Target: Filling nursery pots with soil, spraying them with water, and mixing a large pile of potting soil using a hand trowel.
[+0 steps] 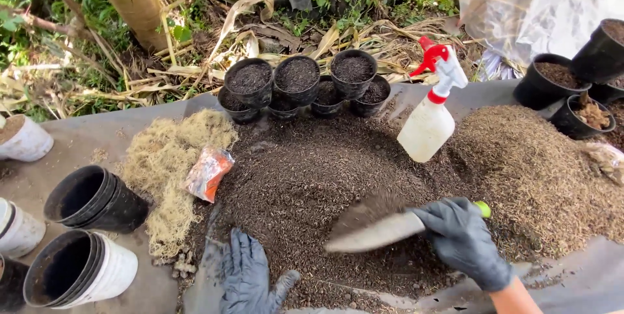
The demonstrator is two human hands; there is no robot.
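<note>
— Two gloved hands over the dark soil heap (312, 177)?
— Yes. Right hand (463, 239) has its fingers clamped on a trowel (380, 231) carrying soil; left hand (246, 275) lies flat, fingers together, at the heap's near edge.

There is one view only, from a camera worn on the person's head. It looks forward and steeply down over a grey sheet (578, 281) spread on the ground, from close range. The soil heap (312, 177) fills the middle of the frame. The left hand (246, 278) and right hand (463, 239) enter from the bottom edge, cut off at the wrist or forearm. The far edge of the view reaches the row of filled pots (299, 83), and beyond them dry leaves and green plants. At the left edge, the empty pots (91, 200) are partly cropped; at the right, more pots are cut by the frame.
</note>
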